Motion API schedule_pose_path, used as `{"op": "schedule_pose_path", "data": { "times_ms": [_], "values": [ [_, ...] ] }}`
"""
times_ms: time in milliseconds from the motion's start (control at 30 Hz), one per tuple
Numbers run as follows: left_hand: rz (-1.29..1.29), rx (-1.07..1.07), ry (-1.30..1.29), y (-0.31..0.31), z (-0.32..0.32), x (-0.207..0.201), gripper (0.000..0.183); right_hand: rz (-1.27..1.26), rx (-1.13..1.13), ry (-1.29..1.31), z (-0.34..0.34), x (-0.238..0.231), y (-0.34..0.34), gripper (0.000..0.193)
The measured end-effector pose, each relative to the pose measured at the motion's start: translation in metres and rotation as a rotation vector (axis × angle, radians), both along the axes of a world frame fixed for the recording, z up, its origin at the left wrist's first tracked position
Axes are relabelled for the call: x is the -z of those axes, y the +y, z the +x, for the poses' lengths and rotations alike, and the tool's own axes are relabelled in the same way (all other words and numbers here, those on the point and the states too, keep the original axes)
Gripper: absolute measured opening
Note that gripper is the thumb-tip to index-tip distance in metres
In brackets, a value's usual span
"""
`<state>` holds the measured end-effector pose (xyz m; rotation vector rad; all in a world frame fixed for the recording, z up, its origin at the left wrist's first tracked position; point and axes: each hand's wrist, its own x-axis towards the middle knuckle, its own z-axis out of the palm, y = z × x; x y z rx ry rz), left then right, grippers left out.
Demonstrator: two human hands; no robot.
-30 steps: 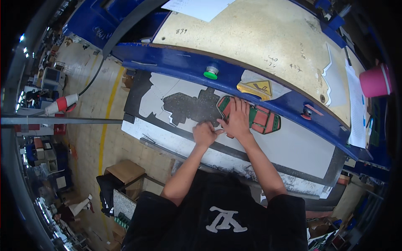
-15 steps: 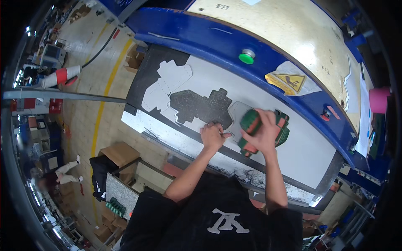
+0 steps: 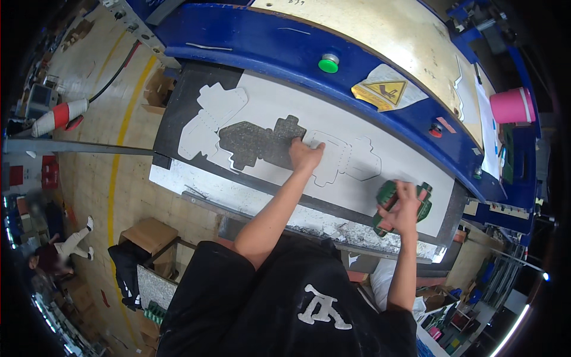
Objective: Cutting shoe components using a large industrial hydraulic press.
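My right hand (image 3: 404, 211) grips a green cutting die (image 3: 424, 202) with reddish patches, at the right part of a white sheet (image 3: 333, 202). The die and that hand are slightly blurred. My left hand (image 3: 305, 156) rests on the sheet, thumb and forefinger apart, between a dark speckled shape (image 3: 247, 143) and a fresh cut outline (image 3: 361, 159). Whether it pinches the sheet's edge is hard to see; nothing shows in it. Farther left, a loose white cut-out (image 3: 217, 110) lies partly over the sheet and partly over the black cutting board (image 3: 196, 80).
A blue machine beam (image 3: 238, 38) with a green button (image 3: 328, 63), a red button (image 3: 436, 130) and a yellow warning sign (image 3: 389, 91) spans the far side. A pink bucket (image 3: 511, 107) stands far right. Cardboard boxes (image 3: 148, 235) sit lower left; a person (image 3: 56, 253) is beyond.
My right hand has carried the die right and nearer to me, baring the outline under it. The left hand has moved up onto the sheet beside that outline. The whole view has shifted.
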<state>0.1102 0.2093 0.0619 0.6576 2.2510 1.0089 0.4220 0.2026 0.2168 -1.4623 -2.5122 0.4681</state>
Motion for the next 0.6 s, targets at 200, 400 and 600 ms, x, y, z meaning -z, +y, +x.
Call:
{"op": "schedule_pose_path", "data": {
  "times_ms": [200, 400, 600],
  "values": [
    [-0.023, -0.033, -0.55, 0.011, -0.009, -0.017, 0.034, -0.113, -0.186, -0.171, 0.048, 0.101, 0.018, 0.09],
    [0.128, -0.215, -0.562, -0.002, -0.019, 0.022, 0.032, -0.103, -0.132, 0.115, -0.032, 0.09, 0.01, 0.097],
    [0.426, -0.29, -1.207, -0.004, -0.017, 0.006, 0.02, -0.155, -0.217, 0.33, -0.12, 0.083, 0.007, 0.107]
  ]
}}
